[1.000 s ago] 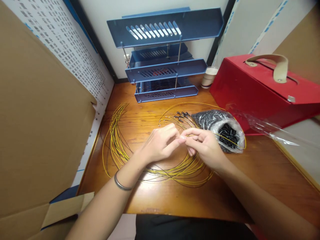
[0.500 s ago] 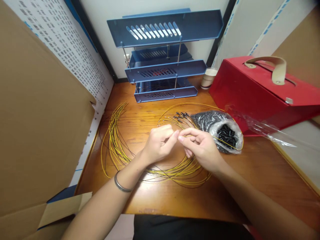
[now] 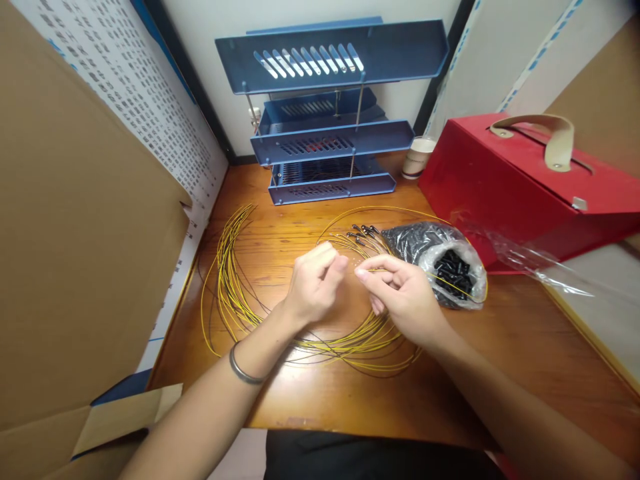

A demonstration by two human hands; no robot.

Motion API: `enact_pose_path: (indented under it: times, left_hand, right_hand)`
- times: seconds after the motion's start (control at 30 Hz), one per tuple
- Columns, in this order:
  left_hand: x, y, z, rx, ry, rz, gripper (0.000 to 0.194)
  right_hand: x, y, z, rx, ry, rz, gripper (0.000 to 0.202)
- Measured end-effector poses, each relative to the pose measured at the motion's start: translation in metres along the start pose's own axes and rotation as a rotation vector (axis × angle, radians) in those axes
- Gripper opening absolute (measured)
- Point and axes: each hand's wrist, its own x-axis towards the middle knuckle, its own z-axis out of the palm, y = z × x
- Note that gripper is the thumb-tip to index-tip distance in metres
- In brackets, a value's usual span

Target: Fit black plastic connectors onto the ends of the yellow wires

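Note:
Between thumb and fingers, my right hand [image 3: 403, 293] pinches the end of a yellow wire [image 3: 403, 209], which loops out to the right past the bag. To its left, a small gap away, my left hand [image 3: 316, 281] is curled closed; whatever its fingers hold, if anything, is hidden. Beneath both hands lies a loose coil of yellow and dark wires [image 3: 230, 280] on the wooden table. Several wire ends carry black caps [image 3: 361, 233] just beyond my right hand. A clear plastic bag [image 3: 413, 240] full of small black sleeves [image 3: 454, 270] lies open beside my right hand.
A blue tiered tray rack [image 3: 330, 137] stands at the back. Right of it are a paper cup [image 3: 418, 159] and a red box [image 3: 505, 180] with a beige handle. Cardboard [image 3: 85, 220] walls off the left side. The wooden table [image 3: 300, 407] ends near my body.
My left hand has drawn back to the left, parting from my right fingertips. My right hand stays in place with the wire.

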Motion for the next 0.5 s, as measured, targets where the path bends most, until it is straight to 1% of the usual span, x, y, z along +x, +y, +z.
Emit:
enact_pose_path:
  times: [0.13, 0.23, 0.33, 0.5]
  left_hand:
    - [0.0049, 0.0035, -0.0056, 0.052, -0.137, 0.063, 0.037]
    - [0.0067, 0.0045, -0.0065, 0.043, -0.196, 0.111, 0.037]
    - [0.0079, 0.0043, -0.0058, 0.018, -0.192, 0.156, 0.040]
    - [0.0081, 0.0062, -0.0027, -0.025, -0.117, 0.157, 0.042]
  right_hand:
    - [0.0008, -0.0005, -0.0004, 0.004, -0.008, -0.009, 0.024]
    - [0.0012, -0.0011, -0.0004, -0.022, -0.025, -0.015, 0.025]
    - [0.0018, -0.0009, -0.0005, -0.031, -0.025, -0.016, 0.026]
    - [0.0019, 0.0002, -0.0001, 0.014, -0.029, -0.014, 0.026]
